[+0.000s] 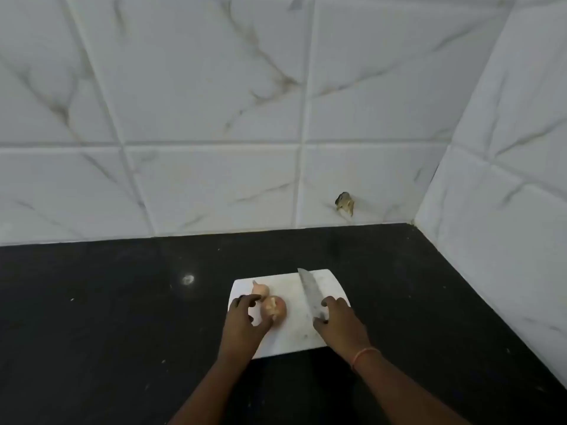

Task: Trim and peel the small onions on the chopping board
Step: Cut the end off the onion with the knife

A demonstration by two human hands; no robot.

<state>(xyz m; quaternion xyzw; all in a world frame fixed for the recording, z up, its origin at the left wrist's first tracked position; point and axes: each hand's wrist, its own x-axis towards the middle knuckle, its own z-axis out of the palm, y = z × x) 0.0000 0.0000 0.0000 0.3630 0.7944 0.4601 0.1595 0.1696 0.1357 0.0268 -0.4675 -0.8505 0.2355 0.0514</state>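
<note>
Left hand: my left hand (pixel 245 322) is curled over the near onion (pixel 275 307), thumb and fingers bent around it, holding it down on the board.
Right hand: my right hand (pixel 339 317) is wrapped around the handle of the knife (pixel 310 294), handle hidden in my fist, an orange thread band (pixel 363 354) on that wrist.
Knife: the blade runs from my fist toward the board's far edge, tip close to that edge, flat side showing; whether it touches the board I cannot tell.
Onions: two small ones on the left half of the chopping board (pixel 294 329), the near onion under my fingers, the far onion (pixel 260 290) just behind it toward the far left corner, papery skin on, tail pointing away from me.
Board: white, lying on the black worktop (pixel 122 302), nearer the right back corner than the left side.
Gap: blade and onions are apart, bare board between them.
Wall: white marbled tiles (pixel 214 102) behind and to the right, with a chipped hole (pixel 345 204) low on the back wall just above the worktop.
</note>
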